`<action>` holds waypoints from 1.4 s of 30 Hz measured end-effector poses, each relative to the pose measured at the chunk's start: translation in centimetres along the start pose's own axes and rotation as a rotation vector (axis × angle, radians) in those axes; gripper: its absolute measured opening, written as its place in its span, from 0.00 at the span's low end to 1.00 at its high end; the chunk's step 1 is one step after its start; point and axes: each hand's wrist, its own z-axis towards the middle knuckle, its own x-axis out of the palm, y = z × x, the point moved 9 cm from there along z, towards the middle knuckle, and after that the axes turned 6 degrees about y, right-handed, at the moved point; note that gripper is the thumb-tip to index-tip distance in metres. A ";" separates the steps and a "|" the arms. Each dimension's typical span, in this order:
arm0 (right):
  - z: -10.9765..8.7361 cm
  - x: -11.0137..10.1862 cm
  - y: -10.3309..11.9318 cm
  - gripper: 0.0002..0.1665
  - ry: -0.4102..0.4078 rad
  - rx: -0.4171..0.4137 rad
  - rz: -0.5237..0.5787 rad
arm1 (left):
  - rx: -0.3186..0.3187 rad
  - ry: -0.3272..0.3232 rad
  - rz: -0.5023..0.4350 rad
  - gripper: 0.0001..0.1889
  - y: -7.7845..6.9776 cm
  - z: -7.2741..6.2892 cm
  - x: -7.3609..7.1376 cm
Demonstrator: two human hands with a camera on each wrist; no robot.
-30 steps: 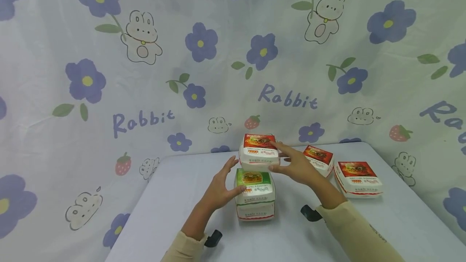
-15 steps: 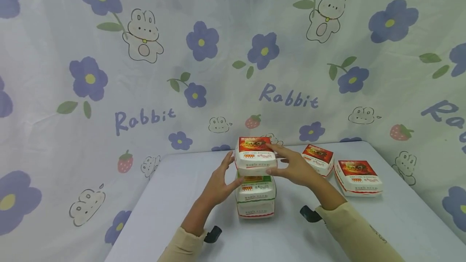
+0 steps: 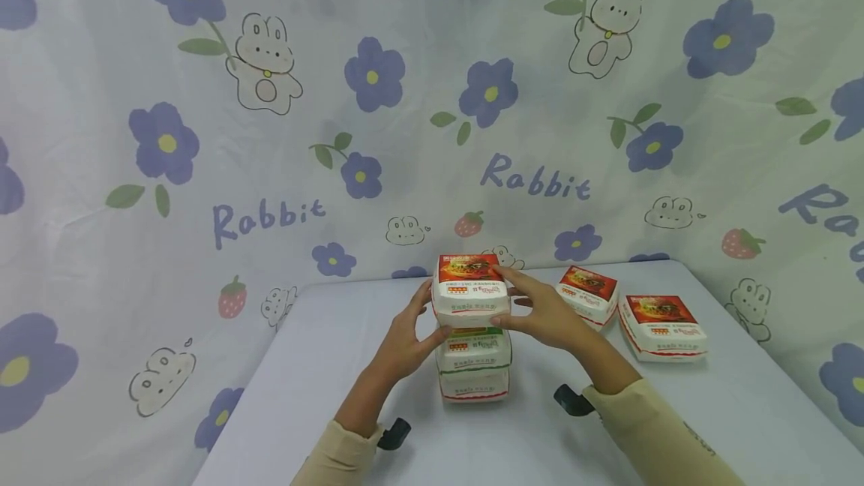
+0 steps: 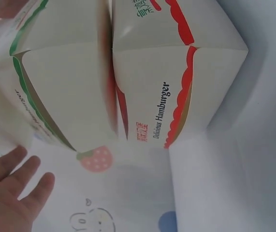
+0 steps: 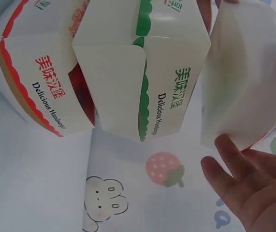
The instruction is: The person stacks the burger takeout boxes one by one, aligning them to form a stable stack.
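My right hand [image 3: 548,313] grips a white hamburger box with a red top [image 3: 470,298] by its right side, thumb at the front. This box is over a hamburger box with a green top [image 3: 475,352], which rests on a red-trimmed hamburger box [image 3: 475,387]. A gap shows between the upper box [image 5: 249,77] and the green-trimmed box [image 5: 176,72] in the right wrist view. My left hand [image 3: 403,343] is at the held box's left side, fingers spread and fairly straight, thumb by its lower front corner. Whether its fingertips touch the box is unclear.
Two more red-topped hamburger boxes, one farther back [image 3: 589,295] and one at the right [image 3: 663,327], stand on the white table [image 3: 324,366]. Behind the table hangs a cloth [image 3: 378,141] printed with flowers and rabbits.
My right hand has brought the red-topped box left and down, over the green-topped box, covering most of its top. My left hand has shifted slightly and stays spread beside it.
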 end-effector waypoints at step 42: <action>-1.9 1.2 -0.8 0.61 0.024 0.036 0.004 | 0.029 0.002 -0.044 0.44 -0.6 -1.8 0.8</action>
